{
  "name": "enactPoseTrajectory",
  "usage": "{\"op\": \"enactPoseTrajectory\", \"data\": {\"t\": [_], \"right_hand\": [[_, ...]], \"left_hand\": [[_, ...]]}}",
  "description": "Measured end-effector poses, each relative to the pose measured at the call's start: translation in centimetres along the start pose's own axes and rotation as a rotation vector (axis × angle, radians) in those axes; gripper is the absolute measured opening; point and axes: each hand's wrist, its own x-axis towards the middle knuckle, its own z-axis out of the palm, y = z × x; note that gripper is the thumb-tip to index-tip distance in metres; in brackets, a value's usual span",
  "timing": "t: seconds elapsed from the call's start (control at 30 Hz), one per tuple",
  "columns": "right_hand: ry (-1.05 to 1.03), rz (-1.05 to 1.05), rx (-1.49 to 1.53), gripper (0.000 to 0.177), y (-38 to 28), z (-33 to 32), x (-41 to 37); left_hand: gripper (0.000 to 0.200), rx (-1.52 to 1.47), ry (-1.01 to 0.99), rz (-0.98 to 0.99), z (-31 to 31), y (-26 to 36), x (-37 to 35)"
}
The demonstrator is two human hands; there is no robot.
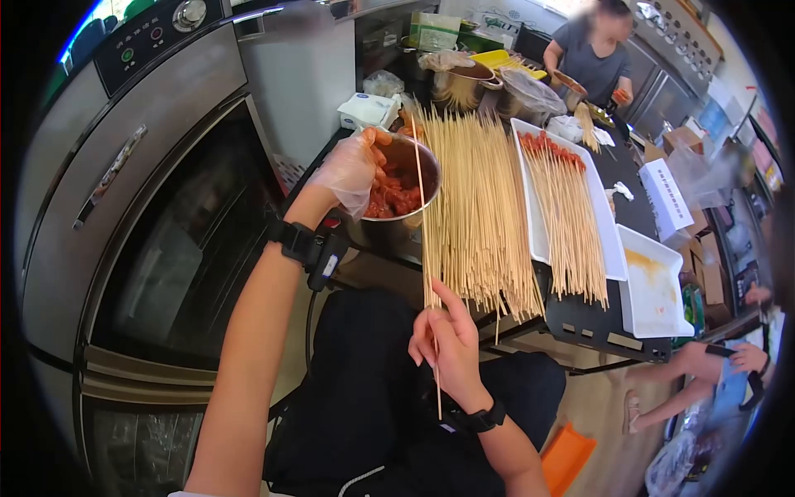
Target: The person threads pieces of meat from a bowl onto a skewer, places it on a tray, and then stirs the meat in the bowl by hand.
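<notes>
My left hand [348,168], in a clear plastic glove, is at the left rim of a metal pot [440,176]. Its fingers are closed on a piece of raw meat [378,142], partly hidden by the glove. Red marinated meat [391,199] lies inside the pot. Below, my bare right hand [451,341] pinches a long bamboo skewer [419,170], which points up past the pot's right side with no meat visible on it. Beside it a broad pile of bare skewers [480,207] covers the table.
A white tray [617,240] holds skewers with meat at their far ends. Closer to me is another white tray [650,302] with orange stains. A large oven [166,215] stands at left. Across the table a person [592,54] works; another person's legs [679,373] show at right.
</notes>
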Motion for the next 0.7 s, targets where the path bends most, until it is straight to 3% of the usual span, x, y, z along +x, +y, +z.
{"op": "enactPoseTrajectory", "data": {"t": [0.07,0.13,0.2,0.27,0.33,0.4,0.43,0.47,0.5,0.53,0.6,0.67,0.7], "right_hand": [[0.065,-0.076,-0.041,0.042,-0.3,0.3,0.1],[0.103,-0.057,0.032,0.035,-0.3,-0.1,0.3],[0.09,-0.029,0.107,0.029,-0.2,-0.4,0.6],[0.113,0.054,0.117,0.031,-1.2,-0.3,1.0],[0.043,-0.043,0.065,0.03,-0.9,-0.8,1.0],[0.055,-0.197,-0.019,0.03,-0.9,-0.2,1.3],[-0.002,-0.21,-0.02,0.031,-1.1,-0.7,1.3],[0.094,-0.231,-0.052,0.033,-1.9,0.3,1.4],[0.05,-0.217,0.029,0.03,-2.1,0.0,1.4],[0.007,-0.197,0.119,0.028,-2.3,-0.3,1.3],[-0.031,-0.139,0.155,0.025,-3.2,-0.5,1.5],[-0.053,-0.072,0.202,0.025,-3.5,-0.2,1.8],[0.007,-0.135,0.122,0.024,-3.3,0.1,2.0]], "left_hand": [[0.022,0.088,-0.001,0.047,-0.3,-1.6,1.0],[0.016,0.406,-0.015,0.474,-0.6,-3.2,2.0],[0.014,0.454,-0.11,0.335,-0.9,-1.2,1.0],[0.009,0.271,-0.172,0.23,-0.9,-2.5,1.9],[0.007,0.153,-0.212,0.149,-0.3,-1.3,0.8],[0.01,0.238,-0.21,-0.004,-0.1,0.4,0.1],[0.01,0.215,-0.203,0.017,0.3,0.2,0.1],[0.013,0.408,-0.202,0.169,0.4,-0.2,0.2],[0.017,0.611,-0.187,0.311,0.3,0.5,-0.3],[0.025,0.507,-0.271,0.207,0.7,1.5,-1.4],[0.028,0.861,-0.276,0.575,0.5,-1.0,0.0],[0.02,0.896,-0.273,0.562,0.8,-1.4,0.2],[0.024,0.891,-0.33,0.454,0.7,-1.1,0.2]]}}
